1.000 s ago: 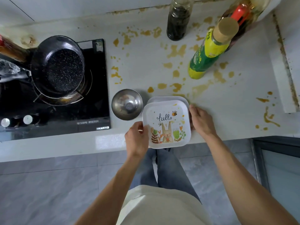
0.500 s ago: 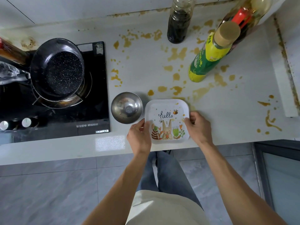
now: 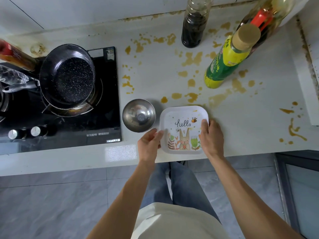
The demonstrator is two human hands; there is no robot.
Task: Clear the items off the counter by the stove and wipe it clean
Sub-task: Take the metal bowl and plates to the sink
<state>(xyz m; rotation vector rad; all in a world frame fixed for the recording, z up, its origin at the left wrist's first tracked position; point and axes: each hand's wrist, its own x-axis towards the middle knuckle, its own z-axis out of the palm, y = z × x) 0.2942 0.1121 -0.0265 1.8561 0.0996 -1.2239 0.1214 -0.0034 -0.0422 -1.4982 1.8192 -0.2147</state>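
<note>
Plate (image 3: 183, 130) shifted back from the counter edge; both hands' fingers (image 3: 204, 122) hold its sides

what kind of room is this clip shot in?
Most likely a home kitchen. A black gas stove with a frying pan on its burner is set into a pale counter splashed with brown sauce. Sauce and oil bottles stand by the wall, and a steel bowl sits beside a rabbit-print plate.

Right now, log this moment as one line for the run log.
left hand: grips plate's left edge | right hand: grips its right edge | plate: counter front edge | steel bowl: beside plate | counter: stained, unwiped
</note>
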